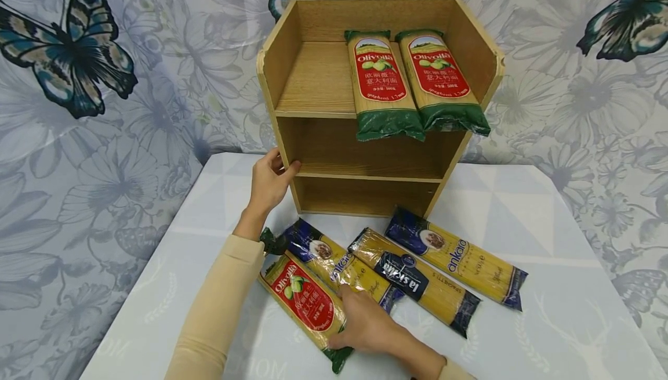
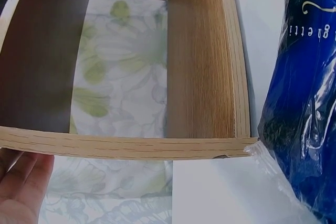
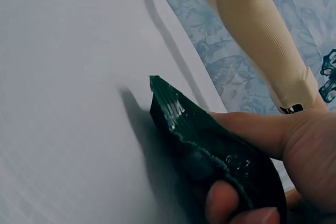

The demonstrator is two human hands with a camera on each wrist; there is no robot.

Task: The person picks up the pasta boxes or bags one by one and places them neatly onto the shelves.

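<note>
My right hand (image 1: 367, 322) grips the lower green end of a red-labelled spaghetti packet (image 1: 305, 296) on the table, thumb on one side and fingers on the other. The packet's green wrapper end (image 3: 194, 129) pokes out of that hand in the right wrist view. With my left hand (image 1: 270, 181) I hold the left side of a wooden shelf (image 1: 286, 130), thumb at its front edge. Only a few left fingers (image 2: 31, 182) show in the left wrist view. Close beside the red-labelled packet lies a blue-and-yellow spaghetti packet (image 1: 360, 278).
Two red-labelled spaghetti packets (image 1: 380, 78) lie side by side on the shelf's top level, their green ends overhanging its front. Farther right on the table (image 1: 563, 316) are a dark-labelled spaghetti packet (image 1: 417, 278) and another blue-and-yellow packet (image 1: 459, 258). Butterfly-patterned cloth (image 1: 130, 194) hangs behind.
</note>
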